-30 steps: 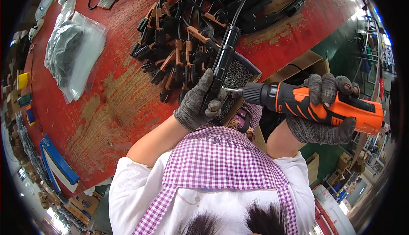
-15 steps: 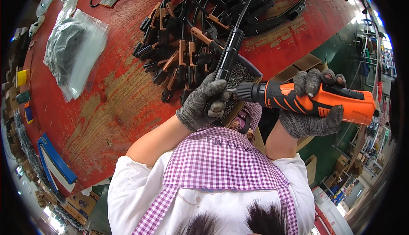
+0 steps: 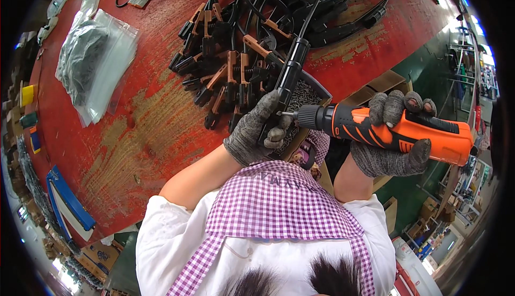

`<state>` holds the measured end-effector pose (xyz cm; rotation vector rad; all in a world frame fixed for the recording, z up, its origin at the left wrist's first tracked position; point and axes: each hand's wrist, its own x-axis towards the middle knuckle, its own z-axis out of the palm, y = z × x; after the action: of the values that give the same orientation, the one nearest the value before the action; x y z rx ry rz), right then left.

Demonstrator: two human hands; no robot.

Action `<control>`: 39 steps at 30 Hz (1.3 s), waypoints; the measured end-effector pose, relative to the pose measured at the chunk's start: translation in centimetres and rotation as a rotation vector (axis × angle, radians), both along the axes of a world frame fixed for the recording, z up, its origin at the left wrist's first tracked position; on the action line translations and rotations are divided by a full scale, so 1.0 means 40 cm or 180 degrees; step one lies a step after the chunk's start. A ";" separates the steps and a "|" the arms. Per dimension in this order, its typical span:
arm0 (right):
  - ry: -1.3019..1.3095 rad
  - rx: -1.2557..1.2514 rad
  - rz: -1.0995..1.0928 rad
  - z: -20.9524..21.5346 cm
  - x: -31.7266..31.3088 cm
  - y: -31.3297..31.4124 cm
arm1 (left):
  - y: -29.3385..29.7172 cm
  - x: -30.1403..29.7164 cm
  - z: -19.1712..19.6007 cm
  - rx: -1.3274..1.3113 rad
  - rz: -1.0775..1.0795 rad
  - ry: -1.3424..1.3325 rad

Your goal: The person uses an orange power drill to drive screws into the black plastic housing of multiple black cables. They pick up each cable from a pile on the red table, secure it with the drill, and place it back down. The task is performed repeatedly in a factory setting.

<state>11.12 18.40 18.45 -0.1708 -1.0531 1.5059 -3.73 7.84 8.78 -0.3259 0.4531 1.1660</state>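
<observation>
My left hand (image 3: 252, 132), in a grey knit glove, grips the lower end of a black electrode holder (image 3: 293, 65). It slants up and to the right, with a cable leaving its far end. In my right hand (image 3: 383, 159), also gloved, lies an orange and black electric screwdriver (image 3: 424, 135), almost level and pointing left. Its thin bit (image 3: 288, 113) reaches the holder's side, between my left thumb and fingers. Whether a screw sits on the tip is too small to tell. Below the holder, loose screws (image 3: 304, 94) fill a bin, partly hidden by my hand and the screwdriver.
A pile of electrode holders with copper-coloured jaws (image 3: 232, 76) lies just beyond my left hand on the worn red table (image 3: 150, 151). Black cables (image 3: 343, 33) spread behind it. Clear plastic bags (image 3: 102, 65) lie at left. A cardboard box (image 3: 383, 84) stands past the screwdriver.
The screwdriver's rear end has dipped slightly, and more of its bit shows. My left thumb and fingers have spread a little around the tip. Both hands keep their hold.
</observation>
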 end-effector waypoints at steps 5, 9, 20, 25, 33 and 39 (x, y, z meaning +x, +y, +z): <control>-0.0204 0.0506 0.0351 0.017 -0.006 0.008 | 0.003 0.006 0.000 -0.0155 -0.0126 0.0393; -0.0145 0.0946 0.0623 0.025 -0.049 0.005 | 0.008 0.007 -0.001 -0.0302 -0.0278 0.0673; 0.0423 0.0876 0.0564 -0.040 -0.096 0.022 | 0.011 0.005 -0.011 -0.0304 -0.0367 0.0621; 0.0191 0.0886 0.0684 -0.029 -0.094 0.019 | 0.015 0.008 -0.014 -0.0298 -0.0372 0.0631; 0.0277 0.0998 0.1099 0.013 -0.053 0.053 | 0.012 0.019 0.025 -0.0132 -0.0334 0.1055; 0.1224 -0.0245 0.1097 0.063 0.118 0.101 | 0.071 -0.115 0.129 0.1467 -0.0265 0.3453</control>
<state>15.83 22.42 20.99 0.2525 -0.7381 1.8007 -8.35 10.69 13.94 0.7702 1.0887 1.2547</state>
